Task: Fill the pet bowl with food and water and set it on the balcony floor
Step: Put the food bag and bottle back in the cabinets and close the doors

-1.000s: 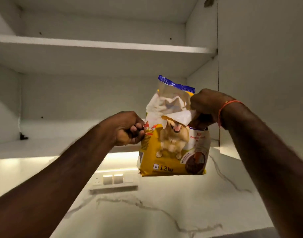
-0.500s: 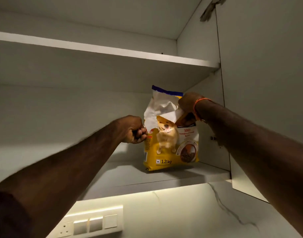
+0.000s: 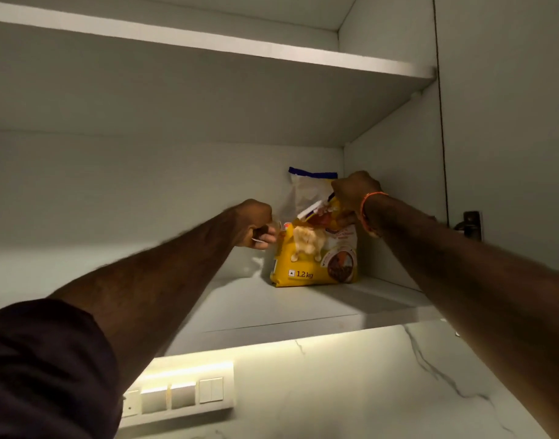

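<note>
A yellow pet food bag [image 3: 314, 267], marked 1.2 kg and showing a dog picture, stands on the lower cabinet shelf [image 3: 303, 308] near the back right corner. Its white top is folded over and crumpled. My left hand [image 3: 256, 224] grips the bag's upper left edge with curled fingers. My right hand [image 3: 351, 193] grips the folded top at the bag's upper right. An orange band circles my right wrist. The pet bowl is not in view.
The open wall cabinet has an upper shelf [image 3: 272, 57] above and a side wall on the right with a dark hinge [image 3: 469, 223]. Below the cabinet runs a lit marble backsplash with a white switch panel [image 3: 180, 394].
The bag went from hanging in the air below the cabinet to standing deep on the lower shelf. Both hands moved up and back with it and still hold its top.
</note>
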